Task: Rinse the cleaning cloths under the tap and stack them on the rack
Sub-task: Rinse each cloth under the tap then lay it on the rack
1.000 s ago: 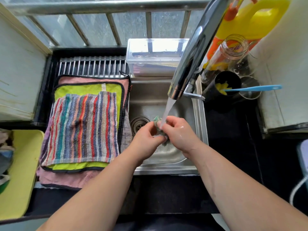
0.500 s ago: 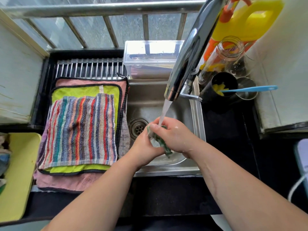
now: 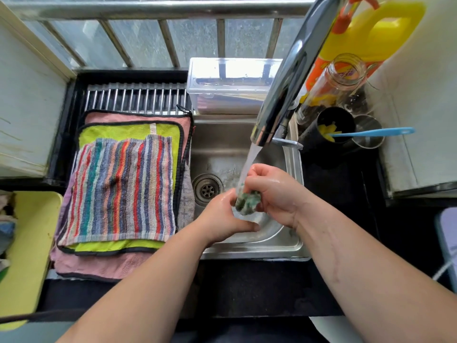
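A small green cloth (image 3: 247, 203) is bunched up under the running water from the chrome tap (image 3: 289, 80), over the steel sink (image 3: 291, 251). My right hand (image 3: 274, 191) grips the cloth from the right, fingers curled round it. My left hand (image 3: 225, 216) holds its lower left side, thumb stretched beneath it. Left of the sink, on the metal rack (image 3: 136, 100), lies a flat stack: a striped cloth (image 3: 121, 189) on top, a lime green cloth (image 3: 118, 131) under it, a pink cloth (image 3: 99, 266) at the bottom.
A clear plastic box (image 3: 230, 85) stands behind the sink. Right of the tap are a yellow jug (image 3: 376, 33), a glass jar (image 3: 333, 82), and a black cup (image 3: 333, 127) with a blue-handled tool (image 3: 376, 131). A yellow tray (image 3: 27, 243) sits at far left.
Both hands have kept working the green cloth under the stream; more of the cloth now shows between them, hanging lower. The stack on the rack is unchanged.
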